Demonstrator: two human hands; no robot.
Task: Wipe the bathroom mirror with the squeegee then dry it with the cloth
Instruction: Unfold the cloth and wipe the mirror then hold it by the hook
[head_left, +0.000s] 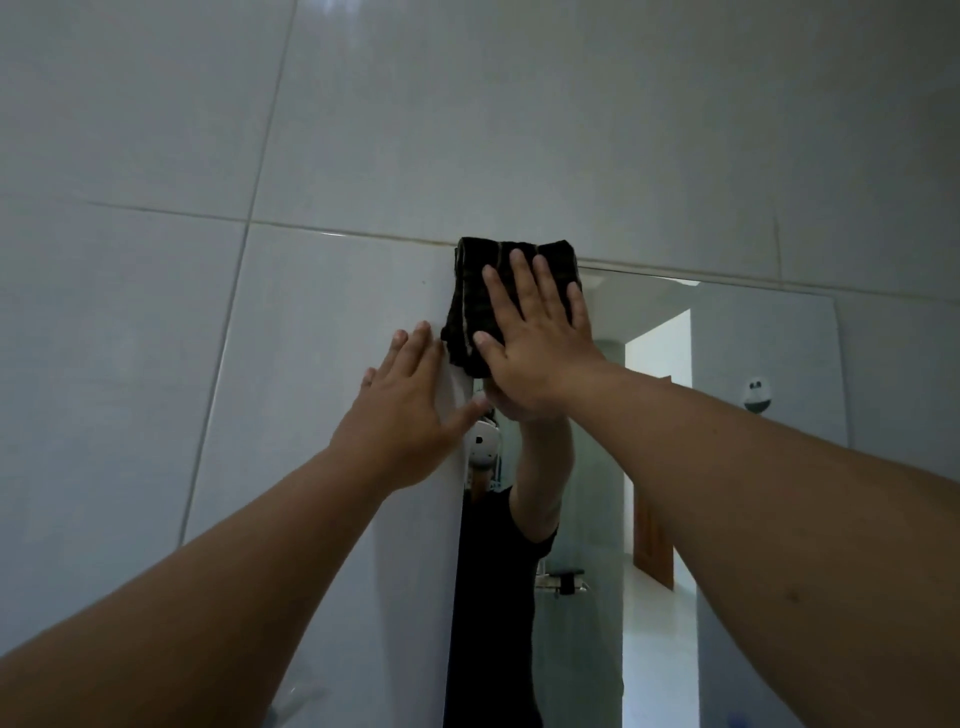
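The right hand presses the dark cloth flat on the mirror's top left corner, fingers straight. The left hand rests flat on the wall tile beside it, holding nothing.

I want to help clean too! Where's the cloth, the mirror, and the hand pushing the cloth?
cloth (470, 306): head view, its dark left fold.
mirror (727, 374): head view, bare glass.
right hand (535, 343): head view, its back.

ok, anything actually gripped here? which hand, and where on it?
Nothing gripped. The right hand presses the dark cloth flat against the mirror's top-left corner, fingers straight, palm over its lower right part. The left hand rests open on the wall tile.
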